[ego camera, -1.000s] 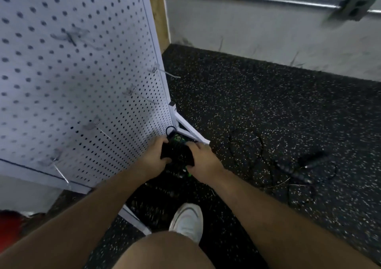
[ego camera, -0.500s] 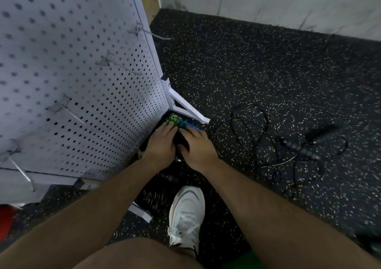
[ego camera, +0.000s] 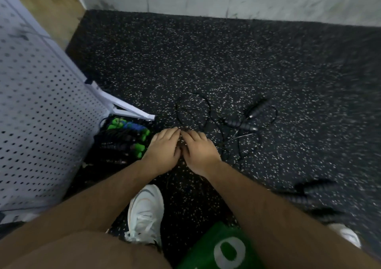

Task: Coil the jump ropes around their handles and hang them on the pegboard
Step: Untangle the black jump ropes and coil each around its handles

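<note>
Black speckled floor is filling most of the view. White pegboard is standing at left, its foot resting on the floor.

Left hand and right hand are hovering low and palm-down, side by side with fingertips meeting. The fingers are looking mostly extended; whether they are pinching any cord underneath cannot be told (motion blur).

Loose black jump rope is lying uncoiled on the floor, just beyond and to the right of the hands, its thin loops reaching to the fingertips. A bundle of ropes with green handles is sitting at the pegboard's base, just left of the left hand. Another black rope is lying blurred at right.

White shoe is standing below the hands.
</note>
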Tool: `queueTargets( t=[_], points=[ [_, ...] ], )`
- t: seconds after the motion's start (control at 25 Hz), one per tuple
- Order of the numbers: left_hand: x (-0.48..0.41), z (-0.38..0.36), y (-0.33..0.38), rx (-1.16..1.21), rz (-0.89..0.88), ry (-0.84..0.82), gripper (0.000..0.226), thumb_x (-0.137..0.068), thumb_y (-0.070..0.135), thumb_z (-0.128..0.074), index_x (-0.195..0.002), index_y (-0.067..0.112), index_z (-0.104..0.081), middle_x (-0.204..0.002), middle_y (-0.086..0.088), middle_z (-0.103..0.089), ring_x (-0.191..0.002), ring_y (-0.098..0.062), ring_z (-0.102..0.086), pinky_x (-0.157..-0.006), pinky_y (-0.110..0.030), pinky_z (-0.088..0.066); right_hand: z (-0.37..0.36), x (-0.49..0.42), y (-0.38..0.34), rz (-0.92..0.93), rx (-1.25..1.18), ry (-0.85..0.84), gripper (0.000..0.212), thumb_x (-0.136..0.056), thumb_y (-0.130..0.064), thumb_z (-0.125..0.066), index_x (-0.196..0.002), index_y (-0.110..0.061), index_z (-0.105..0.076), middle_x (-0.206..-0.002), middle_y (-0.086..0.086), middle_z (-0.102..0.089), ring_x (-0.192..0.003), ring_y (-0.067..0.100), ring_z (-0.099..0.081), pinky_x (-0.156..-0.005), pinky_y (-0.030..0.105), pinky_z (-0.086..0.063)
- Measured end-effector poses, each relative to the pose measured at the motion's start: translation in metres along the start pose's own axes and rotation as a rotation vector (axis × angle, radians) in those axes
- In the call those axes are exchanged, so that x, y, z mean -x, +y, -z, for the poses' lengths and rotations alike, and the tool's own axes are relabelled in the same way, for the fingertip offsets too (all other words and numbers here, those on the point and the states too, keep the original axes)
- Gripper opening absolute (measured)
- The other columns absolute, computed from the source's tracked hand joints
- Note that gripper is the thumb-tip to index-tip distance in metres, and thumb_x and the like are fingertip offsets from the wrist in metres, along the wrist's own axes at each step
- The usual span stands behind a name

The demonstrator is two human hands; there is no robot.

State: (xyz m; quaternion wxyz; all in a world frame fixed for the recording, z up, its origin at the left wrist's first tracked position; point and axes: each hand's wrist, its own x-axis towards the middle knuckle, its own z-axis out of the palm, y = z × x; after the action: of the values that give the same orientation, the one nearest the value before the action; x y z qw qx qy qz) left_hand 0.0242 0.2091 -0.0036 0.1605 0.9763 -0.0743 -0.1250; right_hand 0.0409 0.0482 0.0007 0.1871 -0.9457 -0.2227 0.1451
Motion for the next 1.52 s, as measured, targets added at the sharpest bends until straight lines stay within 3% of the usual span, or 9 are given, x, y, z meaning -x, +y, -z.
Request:
queueTargets(
  t=[0.36,0.52,0.6,0.72,0.84,0.96,1.16,1.4,1.52],
  points=[
    [-0.054,-0.078,0.091,-0.171,-0.292,-0.403,0.066,-0.105,0.037,-0.041,-0.162,0.017,-0.014,-0.169,-0.005,-0.008,-0.154,-0.023,-0.011,-0.124,-0.039,-0.013,-0.008,0.078,0.114,-0.284,0.068,-0.254,0.055,-0.102,-0.035,-0.041,-0.153,-0.017,-0.031,-0.155,0.004,-0.035,-0.141,0.026,-0.033,-0.113,0.045,-0.034],
    [-0.066,-0.103,0.106,-0.239,-0.201,-0.553,0.077,-0.105,0.040,-0.045,-0.162,0.018,0.002,-0.169,-0.013,0.008,-0.156,-0.031,0.000,-0.125,-0.043,-0.009,-0.020,0.091,0.137,-0.353,0.054,-0.412,0.057,-0.102,-0.034,-0.041,-0.155,-0.018,-0.027,-0.165,0.004,-0.018,-0.150,0.026,-0.019,-0.119,0.047,-0.025],
    [-0.070,-0.111,0.107,-0.266,-0.188,-0.566,0.076,-0.104,0.037,-0.047,-0.162,0.017,-0.003,-0.168,-0.014,-0.003,-0.155,-0.032,-0.004,-0.125,-0.043,-0.011,-0.023,0.089,0.142,-0.356,0.041,-0.433,0.058,-0.101,-0.033,-0.041,-0.155,-0.018,-0.026,-0.165,0.003,-0.017,-0.151,0.026,-0.018,-0.119,0.048,-0.024],
    [-0.068,-0.121,0.101,-0.386,-0.317,-0.484,0.047,-0.101,0.026,-0.052,-0.146,0.017,-0.041,-0.148,-0.009,-0.041,-0.142,-0.029,-0.029,-0.117,-0.041,-0.024,-0.026,0.085,0.143,-0.337,0.032,-0.426,0.055,-0.100,-0.031,-0.044,-0.153,-0.020,-0.033,-0.158,0.002,-0.033,-0.144,0.028,-0.029,-0.116,0.047,-0.031],
    [-0.064,-0.119,0.099,-0.345,-0.390,-0.425,0.023,-0.101,0.020,-0.049,-0.123,0.019,-0.059,-0.121,-0.002,-0.054,-0.116,-0.022,-0.052,-0.103,-0.036,-0.038,-0.024,0.083,0.139,-0.330,0.012,-0.361,0.054,-0.098,-0.028,-0.048,-0.150,-0.021,-0.036,-0.149,0.002,-0.044,-0.136,0.029,-0.038,-0.111,0.045,-0.036],
    [-0.058,-0.107,0.111,-0.106,-0.400,-0.349,0.028,-0.103,0.017,-0.043,-0.123,0.014,-0.063,-0.118,-0.002,-0.057,-0.098,-0.024,-0.061,-0.087,-0.036,-0.047,-0.022,0.081,0.133,-0.334,-0.124,-0.241,0.057,-0.093,-0.022,-0.054,-0.148,-0.023,-0.038,-0.146,0.000,-0.043,-0.130,0.028,-0.043,-0.106,0.046,-0.043],
    [-0.049,-0.083,0.125,0.356,-0.331,-0.203,0.010,-0.100,0.019,-0.053,-0.108,0.016,-0.057,-0.103,0.005,-0.052,-0.090,-0.013,-0.056,-0.079,-0.032,-0.051,0.004,0.086,0.135,-0.469,-0.465,-0.080,0.018,-0.096,-0.018,-0.054,-0.110,-0.015,-0.064,-0.103,0.004,-0.068,-0.093,0.023,-0.064,-0.077,0.031,-0.050],
    [-0.057,-0.043,0.124,0.188,-0.246,-0.428,0.005,-0.103,0.033,-0.055,-0.103,0.031,-0.050,-0.108,0.009,-0.067,-0.099,-0.012,-0.065,-0.094,-0.038,-0.053,0.089,0.097,0.129,-0.573,-0.818,0.117,0.015,-0.102,-0.026,-0.056,-0.097,-0.017,-0.067,-0.080,0.001,-0.076,-0.062,0.011,-0.066,-0.056,0.029,-0.052],
    [-0.057,0.004,0.143,0.223,-0.208,-0.430,0.015,-0.108,0.030,-0.044,-0.095,0.032,-0.051,-0.099,0.011,-0.064,-0.086,-0.004,-0.059,-0.074,-0.021,-0.051,0.148,0.102,0.116,-0.495,-0.885,0.230,0.016,-0.103,-0.020,-0.056,-0.098,-0.009,-0.067,-0.081,0.006,-0.077,-0.058,0.015,-0.064,-0.052,0.030,-0.052]
  ],
)
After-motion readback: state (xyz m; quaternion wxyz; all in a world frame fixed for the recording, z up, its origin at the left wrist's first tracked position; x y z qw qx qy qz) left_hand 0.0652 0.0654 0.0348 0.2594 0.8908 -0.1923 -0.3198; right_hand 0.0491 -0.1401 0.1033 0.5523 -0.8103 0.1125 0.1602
